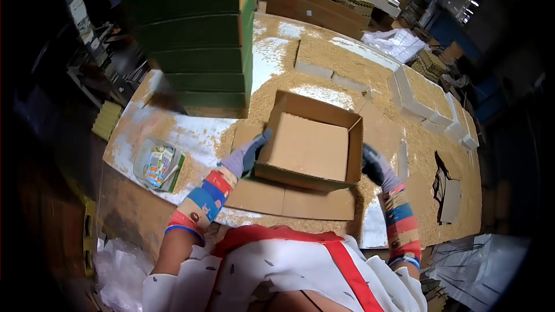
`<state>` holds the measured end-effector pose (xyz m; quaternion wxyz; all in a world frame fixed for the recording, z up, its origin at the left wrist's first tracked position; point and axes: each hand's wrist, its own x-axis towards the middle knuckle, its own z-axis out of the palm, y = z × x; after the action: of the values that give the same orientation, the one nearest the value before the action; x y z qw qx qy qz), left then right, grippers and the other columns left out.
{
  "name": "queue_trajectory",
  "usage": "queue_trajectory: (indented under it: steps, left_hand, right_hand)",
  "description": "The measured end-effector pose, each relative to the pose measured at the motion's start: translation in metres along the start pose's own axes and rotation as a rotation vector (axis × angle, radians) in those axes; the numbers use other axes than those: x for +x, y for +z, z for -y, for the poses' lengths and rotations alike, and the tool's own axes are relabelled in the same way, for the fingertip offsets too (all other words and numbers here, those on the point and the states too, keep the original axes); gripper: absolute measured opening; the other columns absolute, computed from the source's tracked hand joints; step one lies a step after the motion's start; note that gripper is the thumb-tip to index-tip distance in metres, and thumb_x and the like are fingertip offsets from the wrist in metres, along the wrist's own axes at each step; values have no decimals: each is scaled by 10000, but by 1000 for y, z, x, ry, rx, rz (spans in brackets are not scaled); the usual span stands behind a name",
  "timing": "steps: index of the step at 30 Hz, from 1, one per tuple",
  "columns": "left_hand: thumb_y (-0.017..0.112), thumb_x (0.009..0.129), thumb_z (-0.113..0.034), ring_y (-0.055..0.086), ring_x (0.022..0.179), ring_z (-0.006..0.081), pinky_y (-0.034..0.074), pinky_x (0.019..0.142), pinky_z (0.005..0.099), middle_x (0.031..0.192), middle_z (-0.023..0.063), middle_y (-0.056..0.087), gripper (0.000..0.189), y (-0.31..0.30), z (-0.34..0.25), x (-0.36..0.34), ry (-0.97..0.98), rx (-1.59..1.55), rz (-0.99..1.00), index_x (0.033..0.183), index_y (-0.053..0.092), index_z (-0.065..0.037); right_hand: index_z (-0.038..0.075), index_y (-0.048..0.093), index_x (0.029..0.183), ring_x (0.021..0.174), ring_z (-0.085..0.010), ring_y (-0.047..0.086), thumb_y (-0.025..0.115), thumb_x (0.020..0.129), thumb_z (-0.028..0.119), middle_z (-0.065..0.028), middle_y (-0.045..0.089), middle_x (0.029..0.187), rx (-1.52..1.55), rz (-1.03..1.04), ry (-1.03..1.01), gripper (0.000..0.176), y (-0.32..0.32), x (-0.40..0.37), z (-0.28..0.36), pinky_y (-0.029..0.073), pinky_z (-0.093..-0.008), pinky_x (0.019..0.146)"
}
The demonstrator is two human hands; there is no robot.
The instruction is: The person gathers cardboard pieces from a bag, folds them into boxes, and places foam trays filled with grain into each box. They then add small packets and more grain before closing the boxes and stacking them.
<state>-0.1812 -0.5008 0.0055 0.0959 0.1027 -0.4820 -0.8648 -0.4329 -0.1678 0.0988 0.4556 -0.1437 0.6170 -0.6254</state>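
Note:
An open cardboard box (315, 144), brown inside with dark green outer walls, sits in front of me, its inside facing up. My left hand (255, 149), in a dark-fingered glove, grips its left wall with the fingers along the outside. On the opposite side my right hand (374, 164), gloved the same way, is closed against the right wall; its fingertips are partly hidden. Beneath the box lies a flat cardboard sheet (318, 203), which sticks out toward me.
Tall stacked green boxes (199, 40) stand at the back left. A plastic tub (140, 159) with colourful packets is at the left edge. White-sided blocks topped with sawdust (425, 89) sit at the right, near a torn dark-edged cardboard piece (450, 196). Sawdust covers much of the table (196, 130).

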Motion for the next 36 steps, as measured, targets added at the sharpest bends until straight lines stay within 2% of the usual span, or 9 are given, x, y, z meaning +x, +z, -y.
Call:
queue_trajectory:
  steps: [2, 6, 9, 18, 22, 25, 27, 35, 36]
  left_hand:
    - [706, 842, -307, 562, 1080, 147, 453, 944, 285, 1195, 79, 597, 656, 9, -3, 21, -79, 312, -103, 1356, 425, -14]
    - [785, 763, -376, 570, 1043, 144, 470, 901, 286, 1146, 88, 612, 831, 15, -13, 28, -311, 765, -292, 1380, 381, 9]
    - [785, 760, -371, 458, 1234, 187, 415, 981, 311, 1370, 141, 466, 1085, 56, -37, -1, -228, 302, -229, 1507, 74, -35]
    - [652, 874, -206, 438, 1266, 176, 401, 1019, 308, 1385, 102, 448, 688, 104, -140, 26, 14, 26, -179, 1449, 308, -54]
    - [547, 950, -203, 568, 1114, 187, 444, 964, 310, 1257, 110, 559, 465, 120, -268, 9, 503, -16, -12, 1359, 445, -7]
    - [532, 920, -6, 562, 1102, 181, 461, 948, 300, 1253, 104, 567, 389, 75, -332, -20, 1476, 672, -363, 1309, 506, -7]
    - [569, 843, 105, 524, 1157, 189, 467, 949, 302, 1258, 89, 557, 545, 21, -359, -32, 1627, 583, -762, 1357, 455, -37]
    - [490, 988, -234, 562, 1069, 143, 412, 954, 260, 1173, 72, 623, 376, -222, -376, 42, 1048, 444, -882, 1199, 585, 63]
    - [486, 990, -230, 558, 1084, 148, 407, 966, 262, 1198, 81, 614, 380, -239, -375, 58, 1012, 420, -882, 1211, 575, 65]
  right_hand:
    - [80, 462, 1343, 902, -148, 591, 655, 884, 371, -8, 626, 1077, 243, 29, -56, 577, 13, 8, -44, 509, -324, 810]
    - [19, 525, 1269, 1029, -169, 566, 703, 836, 385, -59, 610, 1152, -404, -62, -52, 594, 39, 28, -39, 472, -308, 868]
    - [6, 521, 1281, 1032, -170, 564, 785, 759, 356, -63, 617, 1152, -375, -71, -142, 682, 42, 46, -50, 463, -311, 889]
    - [43, 416, 1390, 1218, -256, 503, 569, 921, 290, -118, 473, 1376, 504, -16, -395, 551, 73, 32, 19, 405, -400, 1049]
    - [45, 407, 1392, 1227, -291, 486, 482, 943, 361, -127, 464, 1386, 577, 43, -586, 554, 81, 73, 94, 384, -418, 1063]
    - [55, 400, 1397, 1248, -298, 462, 429, 955, 398, -127, 446, 1402, 600, 115, -682, 561, 104, 100, 171, 362, -422, 1078]
    - [62, 395, 1401, 1262, -302, 445, 394, 962, 423, -128, 434, 1413, 605, 188, -732, 568, 132, 120, 223, 348, -425, 1088]
    - [64, 456, 1339, 1215, -294, 476, 444, 909, 555, -127, 516, 1320, 218, 505, -461, 653, 337, 165, 314, 396, -440, 1023]
    - [52, 452, 1356, 1221, -293, 472, 431, 905, 597, -133, 530, 1312, 1, 329, -471, 708, 341, 268, 316, 374, -425, 1024]
